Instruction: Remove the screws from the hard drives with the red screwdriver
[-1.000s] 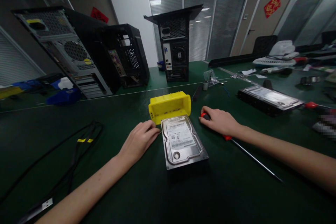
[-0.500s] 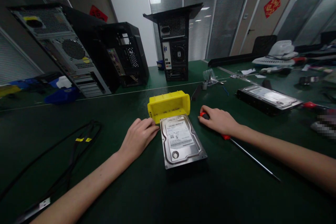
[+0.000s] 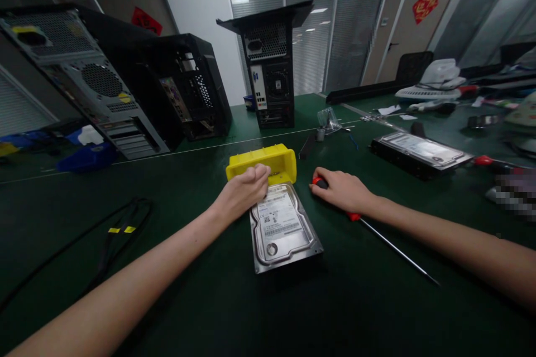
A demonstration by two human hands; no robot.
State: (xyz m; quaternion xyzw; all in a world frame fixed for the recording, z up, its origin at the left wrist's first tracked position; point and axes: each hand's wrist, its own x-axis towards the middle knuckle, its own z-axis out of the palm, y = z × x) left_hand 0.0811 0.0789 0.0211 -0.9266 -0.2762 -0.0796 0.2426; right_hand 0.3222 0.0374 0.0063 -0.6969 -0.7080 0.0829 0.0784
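A: Where was the hard drive?
B: Label up on the green table, just in front of the yellow bin. Small bits showed inside the bin, too tiny to identify.
A: Left hand?
B: Fingers bunched at the bin's mouth, by the drive's far end. Couldn't tell whether that grip had anything in it.
A: Right hand?
B: Grip wrapped round the screwdriver by its handle, right of the drive. Shaft slanted back toward the person, tip well apart from the drive.
A: Nearby?
B: Second drive farther right, black cable with yellow bands at left, PC cases standing behind.
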